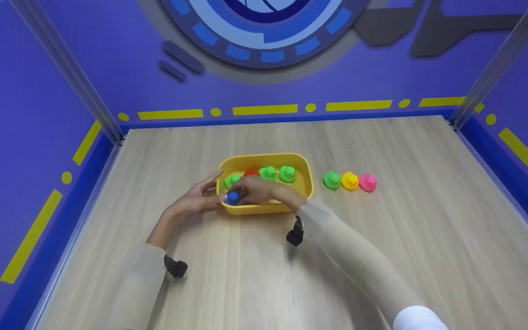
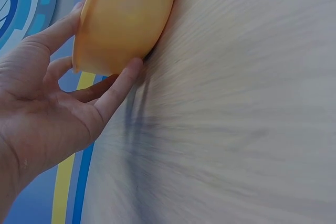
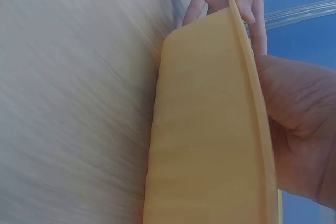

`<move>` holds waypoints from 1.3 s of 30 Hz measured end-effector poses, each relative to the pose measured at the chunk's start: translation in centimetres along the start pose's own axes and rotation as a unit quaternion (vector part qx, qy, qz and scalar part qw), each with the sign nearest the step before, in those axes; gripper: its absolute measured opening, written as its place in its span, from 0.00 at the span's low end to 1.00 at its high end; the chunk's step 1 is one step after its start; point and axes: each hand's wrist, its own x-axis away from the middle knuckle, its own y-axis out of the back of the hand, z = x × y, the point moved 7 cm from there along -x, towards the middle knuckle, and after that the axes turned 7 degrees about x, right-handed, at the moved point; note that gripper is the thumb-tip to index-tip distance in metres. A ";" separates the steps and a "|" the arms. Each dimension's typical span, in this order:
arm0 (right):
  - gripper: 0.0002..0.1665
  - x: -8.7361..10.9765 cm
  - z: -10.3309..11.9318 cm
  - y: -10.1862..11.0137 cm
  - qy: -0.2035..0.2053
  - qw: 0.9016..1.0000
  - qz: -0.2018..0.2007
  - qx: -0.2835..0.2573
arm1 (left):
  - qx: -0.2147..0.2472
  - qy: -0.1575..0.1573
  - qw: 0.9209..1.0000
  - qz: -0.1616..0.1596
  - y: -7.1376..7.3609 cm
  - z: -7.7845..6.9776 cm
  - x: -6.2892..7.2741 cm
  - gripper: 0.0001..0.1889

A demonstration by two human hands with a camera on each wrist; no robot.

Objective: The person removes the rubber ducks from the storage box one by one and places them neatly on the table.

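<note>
A yellow plastic basin holds several green rubber ducks, something red and a rounded blue toy. At the basin's left end is my left hand. Its long, spread fingers touch the outer wall in the left wrist view, with fingertips at the rim. My right hand reaches over the near rim into the basin, its bent fingers right at the blue toy. Whether they pinch it I cannot tell. The basin's wall hides those fingertips in the right wrist view.
Right of the basin, a green duck, a yellow duck and a pink duck stand in a row on the wooden table. Blue panels with yellow markings enclose the table's back and sides.
</note>
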 end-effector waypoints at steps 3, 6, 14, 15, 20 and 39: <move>0.24 0.0 -0.1 -0.2 -0.001 1.000 -0.008 0.012 | -0.003 -0.001 1.000 0.002 0.0 0.0 0.0 0.47; 0.23 0.0 -0.2 -0.3 -0.001 1.000 -0.014 0.021 | -0.006 -0.002 1.000 0.003 -0.1 0.0 -0.1 0.47; 0.20 0.4 -0.1 0.1 0.002 0.999 -0.035 0.029 | -0.002 -0.001 1.000 -0.008 -0.2 -0.2 -0.5 0.48; 0.19 0.4 -0.1 0.1 0.001 0.999 -0.034 0.028 | -0.001 0.001 1.000 -0.010 -0.2 -0.1 -0.5 0.47; 0.20 0.6 -0.5 0.0 -0.013 0.999 -0.026 0.013 | 0.005 0.005 1.000 -0.009 -0.1 0.0 -0.4 0.47; 0.19 1.0 -0.5 0.3 -0.030 0.999 -0.011 0.036 | 0.008 0.002 1.000 -0.014 0.4 0.1 0.2 0.46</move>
